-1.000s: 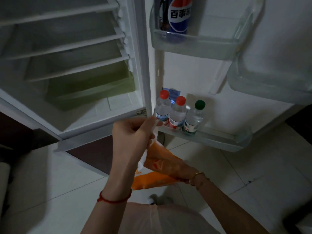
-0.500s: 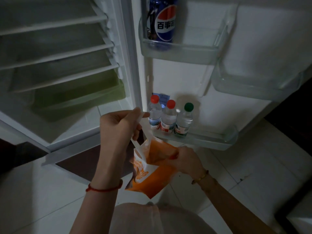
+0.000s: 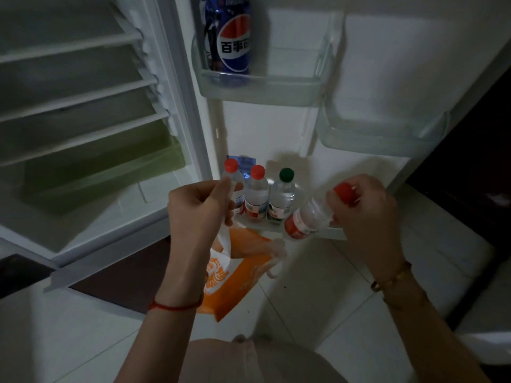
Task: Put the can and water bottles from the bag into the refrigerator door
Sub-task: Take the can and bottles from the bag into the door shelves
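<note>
My left hand (image 3: pixel 197 205) pinches the handle of the orange bag (image 3: pixel 235 275). My right hand (image 3: pixel 365 211) grips a tilted water bottle (image 3: pixel 307 219) by its red cap, just above the bottom door shelf (image 3: pixel 331 232). Three bottles (image 3: pixel 257 193) stand there. The can (image 3: pixel 229 37) sits in the top door shelf (image 3: pixel 262 87).
</note>
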